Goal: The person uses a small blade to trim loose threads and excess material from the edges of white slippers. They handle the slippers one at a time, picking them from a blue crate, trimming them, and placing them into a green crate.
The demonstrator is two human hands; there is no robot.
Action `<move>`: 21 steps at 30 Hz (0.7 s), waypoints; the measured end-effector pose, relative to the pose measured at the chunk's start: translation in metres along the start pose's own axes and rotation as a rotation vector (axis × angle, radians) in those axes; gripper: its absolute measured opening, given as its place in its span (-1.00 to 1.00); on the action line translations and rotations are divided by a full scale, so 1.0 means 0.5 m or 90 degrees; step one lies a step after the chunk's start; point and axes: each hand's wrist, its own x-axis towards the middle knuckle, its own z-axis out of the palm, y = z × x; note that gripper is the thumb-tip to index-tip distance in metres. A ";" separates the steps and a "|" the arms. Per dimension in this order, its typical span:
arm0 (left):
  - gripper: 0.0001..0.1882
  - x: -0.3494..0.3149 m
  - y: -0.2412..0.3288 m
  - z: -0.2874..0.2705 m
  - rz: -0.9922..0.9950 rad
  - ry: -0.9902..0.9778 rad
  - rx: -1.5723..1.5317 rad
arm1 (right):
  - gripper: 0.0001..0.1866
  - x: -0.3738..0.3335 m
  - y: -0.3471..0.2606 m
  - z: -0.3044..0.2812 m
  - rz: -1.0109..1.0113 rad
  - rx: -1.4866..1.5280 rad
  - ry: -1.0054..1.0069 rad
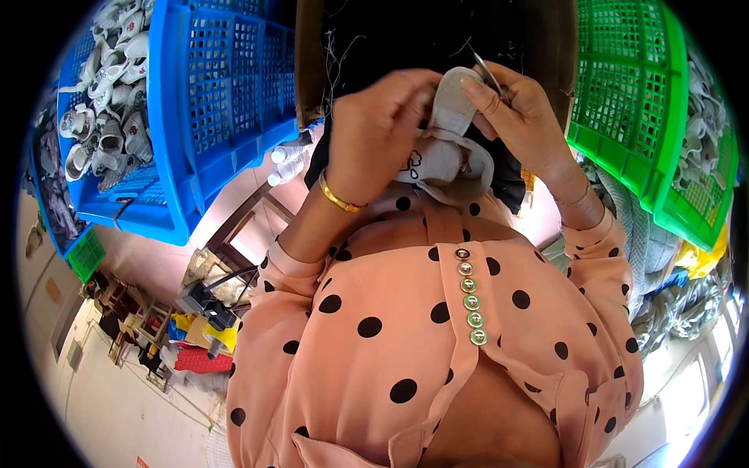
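A: Big blue crate [175, 117] on the left, green crate [620, 101] on the right. And the white shoe [438, 160]?
B: Between them, up at the hands! Left hand [374, 129] blurred on its left; can't tell whether those fingers grip.
A: Right hand [527, 117]?
B: Fingers pinching the shoe's flap [452, 97], plus a slim metal tool [484, 70]!

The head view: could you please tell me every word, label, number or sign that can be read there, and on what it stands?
No text can be read.
Held shoe: a dark outline drawing; no letters I can make out.
Shoes in the blue crate: prints too small to read.
Red patch, lower left edge: cut off, too small to read.
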 end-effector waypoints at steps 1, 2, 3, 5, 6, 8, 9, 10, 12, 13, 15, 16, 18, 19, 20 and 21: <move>-0.82 0.011 -0.011 -0.005 0.014 0.027 0.004 | -0.68 0.001 0.002 -0.007 0.008 0.034 -0.006; -0.81 0.023 -0.033 -0.018 0.014 0.093 -0.010 | -0.68 0.001 0.005 -0.012 0.016 0.068 -0.011; -0.81 0.033 -0.046 -0.033 0.007 0.138 -0.006 | -0.68 0.001 0.010 -0.014 0.027 0.071 -0.004; -0.77 0.038 -0.052 -0.040 0.091 0.160 0.063 | -0.67 0.000 0.018 -0.017 0.049 0.076 0.010; -0.75 0.034 -0.042 -0.034 0.095 0.119 0.040 | -0.67 0.002 0.017 -0.015 0.043 0.062 0.009; -0.71 0.020 -0.017 -0.013 0.103 0.037 -0.005 | -0.66 0.005 0.010 -0.008 0.032 0.033 0.008; -0.65 0.018 -0.017 -0.012 0.151 0.007 0.098 | -0.65 0.004 0.005 -0.004 0.019 0.017 0.014; -0.67 0.013 -0.014 -0.005 0.134 -0.004 0.098 | -0.65 0.003 0.000 0.000 0.007 0.000 0.020; -0.71 0.007 -0.002 -0.002 0.074 -0.032 0.072 | -0.65 0.001 -0.005 0.000 -0.008 -0.029 0.026; -0.73 0.010 0.009 -0.004 0.031 -0.050 0.046 | -0.65 -0.001 -0.007 -0.002 -0.010 -0.041 0.026; -0.75 0.014 0.011 -0.006 -0.047 -0.065 -0.053 | -0.64 -0.002 -0.006 -0.007 -0.010 -0.045 0.026; -0.76 0.017 0.004 -0.007 -0.081 -0.063 -0.125 | -0.64 -0.001 -0.002 -0.010 -0.008 -0.036 0.025; -0.76 0.018 0.007 -0.009 -0.144 -0.074 -0.252 | -0.63 0.000 0.003 -0.012 -0.008 -0.028 0.026; -0.76 0.014 0.009 -0.007 -0.151 -0.095 -0.256 | -0.63 0.000 0.006 -0.011 -0.011 -0.028 0.027; -0.76 0.010 0.011 -0.004 -0.158 -0.116 -0.261 | -0.63 0.000 0.009 -0.011 -0.014 -0.028 0.028; -0.76 0.008 0.011 -0.002 -0.164 -0.137 -0.265 | -0.62 0.001 0.010 -0.009 -0.033 -0.057 0.044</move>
